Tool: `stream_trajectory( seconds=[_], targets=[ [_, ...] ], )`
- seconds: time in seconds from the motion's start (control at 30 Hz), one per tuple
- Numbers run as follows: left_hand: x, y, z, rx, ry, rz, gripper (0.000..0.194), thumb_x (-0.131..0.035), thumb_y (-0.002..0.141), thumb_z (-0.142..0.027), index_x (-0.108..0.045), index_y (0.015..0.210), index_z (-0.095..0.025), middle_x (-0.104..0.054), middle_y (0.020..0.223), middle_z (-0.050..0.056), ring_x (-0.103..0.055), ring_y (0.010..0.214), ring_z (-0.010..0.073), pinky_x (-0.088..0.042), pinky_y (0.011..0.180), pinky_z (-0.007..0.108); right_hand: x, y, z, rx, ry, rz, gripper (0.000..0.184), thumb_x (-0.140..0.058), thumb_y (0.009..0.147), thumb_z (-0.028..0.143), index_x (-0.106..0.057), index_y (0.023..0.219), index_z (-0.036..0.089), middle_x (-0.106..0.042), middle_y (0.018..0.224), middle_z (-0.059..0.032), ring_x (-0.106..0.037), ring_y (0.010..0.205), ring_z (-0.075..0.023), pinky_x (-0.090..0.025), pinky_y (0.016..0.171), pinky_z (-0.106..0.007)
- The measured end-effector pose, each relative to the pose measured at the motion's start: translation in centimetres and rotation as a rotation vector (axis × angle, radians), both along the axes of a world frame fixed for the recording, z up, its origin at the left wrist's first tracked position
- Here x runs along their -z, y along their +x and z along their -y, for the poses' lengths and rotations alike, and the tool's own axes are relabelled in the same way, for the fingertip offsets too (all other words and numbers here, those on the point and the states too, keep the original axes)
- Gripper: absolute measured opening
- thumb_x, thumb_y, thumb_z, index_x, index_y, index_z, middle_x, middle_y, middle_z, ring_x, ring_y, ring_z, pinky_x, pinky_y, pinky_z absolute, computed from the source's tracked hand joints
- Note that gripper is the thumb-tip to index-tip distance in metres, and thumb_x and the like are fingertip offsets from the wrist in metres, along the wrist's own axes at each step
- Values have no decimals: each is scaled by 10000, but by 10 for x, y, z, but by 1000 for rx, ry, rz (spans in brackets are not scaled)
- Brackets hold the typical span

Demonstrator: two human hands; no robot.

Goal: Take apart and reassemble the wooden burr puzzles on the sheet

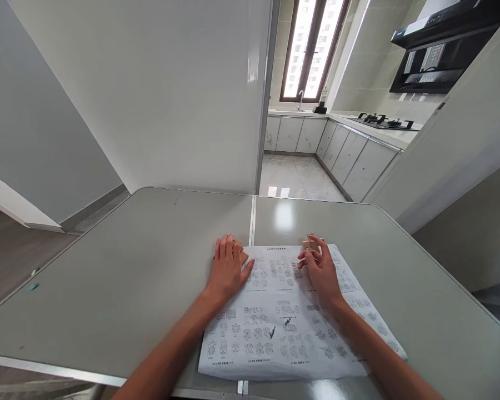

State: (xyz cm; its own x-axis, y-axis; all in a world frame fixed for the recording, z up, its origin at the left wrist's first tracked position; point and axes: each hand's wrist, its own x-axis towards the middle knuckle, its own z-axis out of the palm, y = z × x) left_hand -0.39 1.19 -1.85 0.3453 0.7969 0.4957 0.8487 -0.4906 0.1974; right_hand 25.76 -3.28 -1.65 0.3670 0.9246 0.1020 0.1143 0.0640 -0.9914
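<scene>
A large white printed sheet point(287, 322) with many small diagrams lies on the grey table point(120, 278). My left hand point(227, 269) rests flat at the sheet's far left corner, fingers stretched over a small wooden piece point(244, 256). At the far edge of the sheet my right hand point(319, 269) has its fingers curled down beside several small wooden pieces point(310, 242). I cannot tell whether it grips one.
The table's centre seam point(252, 219) runs away from me. A small teal object point(33, 287) lies near the left table edge. Behind stand a white wall panel point(170, 94) and a kitchen doorway with cabinets point(350, 155) and a stove point(383, 121).
</scene>
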Motion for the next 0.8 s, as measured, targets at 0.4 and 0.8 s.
stream_trajectory(
  seconds=[0.4, 0.8],
  targets=[
    [5, -13, -11, -41, -26, -85, 641, -558, 970, -624, -493, 1352, -114, -523, 1432, 235, -382, 1466, 418, -304, 1227, 617, 9, 15, -8, -22, -46, 1, 540, -617, 916, 482, -525, 1400, 259, -711, 923, -47, -726, 684, -224, -409, 438, -244],
    [-10, -3, 1, 84, -38, 5, 549, -569, 996, -542, -447, 1410, -202, -525, 1455, 178, -400, 1461, 382, -413, 1147, 580, 9, 21, -12, 20, -7, 67, 407, -662, 853, 483, -634, 1165, 222, -723, 803, -57, -641, 658, -211, -450, 505, -293]
  ],
)
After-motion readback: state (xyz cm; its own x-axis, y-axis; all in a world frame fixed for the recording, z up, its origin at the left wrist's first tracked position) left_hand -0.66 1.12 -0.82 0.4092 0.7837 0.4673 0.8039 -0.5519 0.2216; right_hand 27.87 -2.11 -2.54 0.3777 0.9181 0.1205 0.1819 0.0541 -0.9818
